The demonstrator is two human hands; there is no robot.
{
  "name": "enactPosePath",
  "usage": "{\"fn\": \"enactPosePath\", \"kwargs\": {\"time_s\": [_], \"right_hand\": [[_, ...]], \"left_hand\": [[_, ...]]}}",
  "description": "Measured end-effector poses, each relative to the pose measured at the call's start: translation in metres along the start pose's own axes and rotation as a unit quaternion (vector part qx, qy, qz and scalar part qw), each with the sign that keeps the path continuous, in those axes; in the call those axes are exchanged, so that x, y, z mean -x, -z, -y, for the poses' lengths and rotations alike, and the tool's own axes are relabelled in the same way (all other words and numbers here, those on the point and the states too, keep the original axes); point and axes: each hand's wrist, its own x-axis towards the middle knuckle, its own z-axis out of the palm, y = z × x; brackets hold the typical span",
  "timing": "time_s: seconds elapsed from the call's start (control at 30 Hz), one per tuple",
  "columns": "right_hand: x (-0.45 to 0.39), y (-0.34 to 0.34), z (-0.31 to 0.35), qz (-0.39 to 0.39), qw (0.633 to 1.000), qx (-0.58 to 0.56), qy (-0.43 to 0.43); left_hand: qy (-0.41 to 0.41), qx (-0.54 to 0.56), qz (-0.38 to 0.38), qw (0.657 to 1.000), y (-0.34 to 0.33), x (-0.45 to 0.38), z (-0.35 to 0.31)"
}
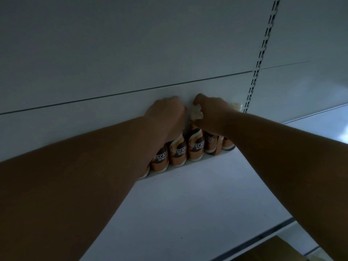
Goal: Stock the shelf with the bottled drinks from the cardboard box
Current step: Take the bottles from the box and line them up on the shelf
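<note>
Bottle cap (pixel 195 113) between right-hand fingers (pixel 199 102)

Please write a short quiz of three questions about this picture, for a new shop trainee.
1. True or false: the bottles stand in a row against the back panel of the shelf.
2. Which hand touches the pale cap? A) left hand B) right hand C) neither
3. Fill in: the slotted upright is at the ____ end of the row.

Key: 1 true; 2 B; 3 right
</note>
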Motion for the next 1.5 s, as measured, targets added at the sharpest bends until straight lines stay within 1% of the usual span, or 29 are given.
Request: {"fn": "enactPosePath", "kwargs": {"time_s": [0.1, 0.17, 0.2, 0.23, 0.3, 0.37, 0.4, 0.5, 0.57, 0.63, 0.73, 0.77, 0.87, 1.0, 1.07, 1.17, 1.33, 1.5], "right_hand": [[0.011, 0.015, -0.018, -0.064, 0.998, -0.018, 0.015], [0.016, 0.026, -0.035, -0.112, 0.994, -0.007, 0.005], [0.016, 0.030, -0.044, -0.118, 0.993, 0.007, -0.010], [0.015, 0.033, -0.053, -0.105, 0.994, 0.025, -0.031], [0.012, 0.033, -0.069, -0.035, 0.995, 0.065, -0.065], [0.010, 0.026, -0.075, 0.016, 0.993, 0.093, -0.070], [0.009, 0.023, -0.077, 0.014, 0.993, 0.095, -0.065], [0.011, 0.021, -0.082, -0.044, 0.994, 0.076, -0.064], [0.014, 0.023, -0.085, -0.063, 0.994, 0.071, -0.061], [0.016, 0.023, -0.089, -0.056, 0.995, 0.062, -0.060], [0.019, 0.026, -0.095, -0.045, 0.995, 0.049, -0.079], [0.019, 0.028, -0.097, -0.042, 0.994, 0.050, -0.083], [0.019, 0.031, -0.100, -0.040, 0.995, 0.043, -0.079], [0.021, 0.028, -0.100, -0.036, 0.997, 0.031, -0.066], [0.021, 0.027, -0.098, -0.030, 0.998, 0.026, -0.055], [0.019, 0.027, -0.097, -0.022, 0.998, 0.031, -0.049], [0.016, 0.026, -0.101, -0.027, 0.998, 0.028, -0.046], [0.010, 0.022, -0.096, -0.028, 0.998, 0.040, -0.043]], "left_hand": [[-0.039, -0.042, -0.013, 0.998, 0.008, 0.002, -0.009], [-0.051, -0.038, -0.027, 0.998, 0.012, -0.004, -0.017], [-0.058, -0.023, -0.037, 0.997, 0.013, -0.008, -0.022], [-0.063, -0.004, -0.042, 0.997, 0.013, -0.013, -0.028], [-0.069, 0.022, -0.037, 0.997, 0.012, -0.027, -0.041], [-0.073, 0.015, -0.022, 0.997, 0.009, -0.039, -0.055], [-0.079, 0.002, -0.011, 0.997, 0.008, -0.044, -0.062], [-0.102, -0.054, 0.020, 0.993, 0.004, -0.055, -0.077], [-0.099, -0.046, 0.028, 0.994, 0.005, -0.060, -0.083], [-0.087, -0.015, 0.024, 0.996, 0.004, -0.064, -0.083], [-0.081, 0.024, 0.041, 0.996, 0.003, -0.068, -0.085], [-0.086, 0.018, 0.039, 0.995, 0.002, -0.069, -0.085], [-0.098, -0.051, 0.008, 0.994, -0.006, -0.072, -0.085], [-0.103, -0.090, 0.020, 0.990, -0.006, -0.073, -0.086], [-0.107, -0.086, 0.036, 0.990, -0.002, -0.072, -0.087], [-0.091, -0.045, 0.057, 0.993, 0.000, -0.070, -0.087], [-0.085, -0.057, 0.040, 0.994, -0.004, -0.071, -0.088], [-0.067, -0.053, 0.056, 0.995, -0.003, -0.074, -0.084]]}}
